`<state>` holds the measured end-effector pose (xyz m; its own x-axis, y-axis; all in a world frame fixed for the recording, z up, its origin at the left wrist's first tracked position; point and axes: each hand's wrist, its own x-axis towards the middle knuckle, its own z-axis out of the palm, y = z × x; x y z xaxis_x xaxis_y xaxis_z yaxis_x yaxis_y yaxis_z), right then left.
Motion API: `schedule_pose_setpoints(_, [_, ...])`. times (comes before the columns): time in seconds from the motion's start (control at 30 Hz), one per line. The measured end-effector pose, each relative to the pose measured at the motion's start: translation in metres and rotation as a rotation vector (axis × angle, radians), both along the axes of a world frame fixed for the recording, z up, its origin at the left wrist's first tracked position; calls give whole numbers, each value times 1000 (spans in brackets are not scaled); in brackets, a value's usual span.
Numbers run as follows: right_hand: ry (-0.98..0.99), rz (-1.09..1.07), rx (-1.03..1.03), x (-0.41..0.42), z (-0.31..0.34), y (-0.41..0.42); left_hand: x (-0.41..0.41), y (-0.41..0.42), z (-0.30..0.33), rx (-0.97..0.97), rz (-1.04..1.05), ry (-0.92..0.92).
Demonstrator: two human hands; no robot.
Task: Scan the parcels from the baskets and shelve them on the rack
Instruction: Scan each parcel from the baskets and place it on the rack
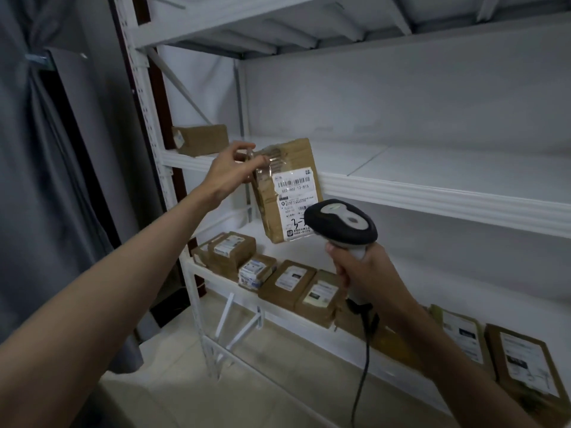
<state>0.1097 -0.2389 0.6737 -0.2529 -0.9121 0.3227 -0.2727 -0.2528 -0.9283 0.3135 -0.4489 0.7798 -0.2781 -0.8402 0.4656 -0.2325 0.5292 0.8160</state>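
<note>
We are midway: our left hand pinches the parcel by its top corner before the rack, label facing the scanner gripped just below in our right hand, several boxes apparently shelved beneath, baskets unseen.

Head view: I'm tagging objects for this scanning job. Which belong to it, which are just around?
Job:
held parcel in left hand
scanner in right hand
rack
shelved parcels

Around:
grey curtain
floor
</note>
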Motion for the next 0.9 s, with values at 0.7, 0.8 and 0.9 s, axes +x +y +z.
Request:
schedule_pose_setpoints(0.7, [-88, -114, -83, 52, 31, -149, 46, -231, 79, 189, -85, 118])
schedule_pose_setpoints(0.8, [-73, -150, -74, 58, 29, -163, 43, -257, 89, 277, -140, 54])
schedule_pose_setpoints(0.9, [-44, -206, -63, 59, 26, -174, 34, -282, 101, 345, -212, -61])
